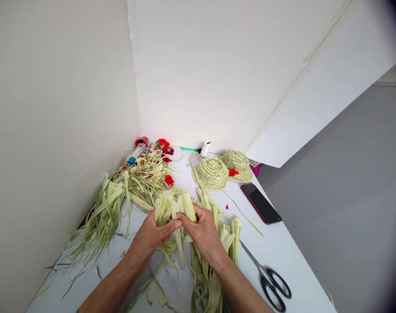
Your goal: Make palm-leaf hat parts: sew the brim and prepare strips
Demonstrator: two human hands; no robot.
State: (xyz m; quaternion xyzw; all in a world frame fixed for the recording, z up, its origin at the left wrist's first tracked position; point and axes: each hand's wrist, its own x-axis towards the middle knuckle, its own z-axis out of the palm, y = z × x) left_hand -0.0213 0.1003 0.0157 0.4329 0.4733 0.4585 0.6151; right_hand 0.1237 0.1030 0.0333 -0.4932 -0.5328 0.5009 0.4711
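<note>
Bright, even, soft-shadowed light; sharp centre, wide-angle bending at edges, dark vignette top right.

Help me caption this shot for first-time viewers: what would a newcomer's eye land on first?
At the middle of the white table, the left hand and right hand pinch a bundle of pale green leaf strips. Behind them sit two small woven hats, one with a red flower, and a loose heap of strips spreads along the left wall. Black-handled scissors lie near the table's right edge, beyond them a dark phone.
</note>
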